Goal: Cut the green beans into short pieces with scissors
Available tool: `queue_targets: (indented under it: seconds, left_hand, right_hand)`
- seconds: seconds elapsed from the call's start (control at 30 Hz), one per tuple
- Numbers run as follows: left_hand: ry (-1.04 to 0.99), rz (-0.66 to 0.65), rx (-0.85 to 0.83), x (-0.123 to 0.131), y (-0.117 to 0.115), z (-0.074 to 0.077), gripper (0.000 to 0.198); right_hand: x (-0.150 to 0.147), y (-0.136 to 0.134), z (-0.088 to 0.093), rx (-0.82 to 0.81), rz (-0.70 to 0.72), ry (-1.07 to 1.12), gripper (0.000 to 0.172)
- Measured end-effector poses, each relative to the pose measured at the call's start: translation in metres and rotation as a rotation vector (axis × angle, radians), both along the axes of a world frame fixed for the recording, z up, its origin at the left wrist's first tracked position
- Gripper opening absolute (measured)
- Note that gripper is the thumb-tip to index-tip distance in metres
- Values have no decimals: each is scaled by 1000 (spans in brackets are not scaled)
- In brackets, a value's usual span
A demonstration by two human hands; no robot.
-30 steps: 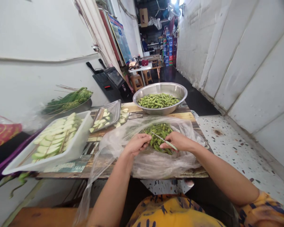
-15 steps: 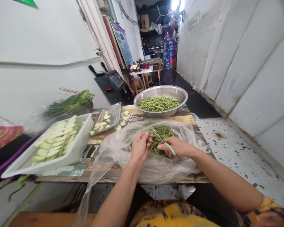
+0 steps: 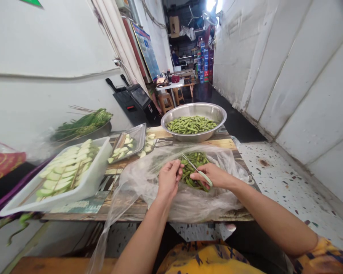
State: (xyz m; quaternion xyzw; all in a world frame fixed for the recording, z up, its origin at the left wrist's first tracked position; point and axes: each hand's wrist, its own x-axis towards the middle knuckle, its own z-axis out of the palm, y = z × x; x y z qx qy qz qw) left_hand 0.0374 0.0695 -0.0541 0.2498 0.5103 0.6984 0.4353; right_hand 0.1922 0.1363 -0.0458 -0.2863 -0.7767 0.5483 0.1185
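Scissors [image 3: 205, 177] with pale green handles are in my right hand [image 3: 213, 175], their blades pointing up and left toward my left hand. My left hand [image 3: 169, 176] is closed, fingertips pinched together beside the blade tips; whatever it grips is too hidden to make out. Both hands are above green bean pods [image 3: 194, 164], which look like edamame, lying in an opened clear plastic bag [image 3: 217, 207] on the table. Behind the bag, a wide steel basin [image 3: 222, 121] holds many more pods.
At left stands a white tub [image 3: 98, 171] of skewered pale green slices. A metal tray [image 3: 143, 141] with cut pieces is behind it, near a bowl of leafy greens [image 3: 82, 123]. Purple eggplants [image 3: 0, 213] lie at far left. The wooden-patterned table [image 3: 114, 207] ends close to my body.
Both hands and the scissors stay almost in place. The whole view has shifted very slightly.
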Motion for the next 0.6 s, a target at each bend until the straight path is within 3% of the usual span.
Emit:
queue_targets:
  seconds: [0.2,0.3,0.4,0.47,0.53,0.6]
  left_hand:
    - [-24,-35,-90,-5,-2,-5,29]
    - [-152,-41,-137,-16,-1,7,15]
    - [-315,-89,-160,-26,9,35,14]
    - [-301,-109,-106,-31,27,59,17]
    - [-134,-29,34,-35,57,85,16]
    - [150,171,243,-39,94,110,13]
  right_hand:
    - [3,-2,-3,-13,-4,-59,50]
    - [5,3,-5,73,-43,-76,50]
    - [5,10,-7,163,-182,-73,48]
    - [4,14,-8,190,-268,-68,47]
    - [1,16,-8,221,-330,-48,47]
    - [0,17,-9,249,-379,1,46]
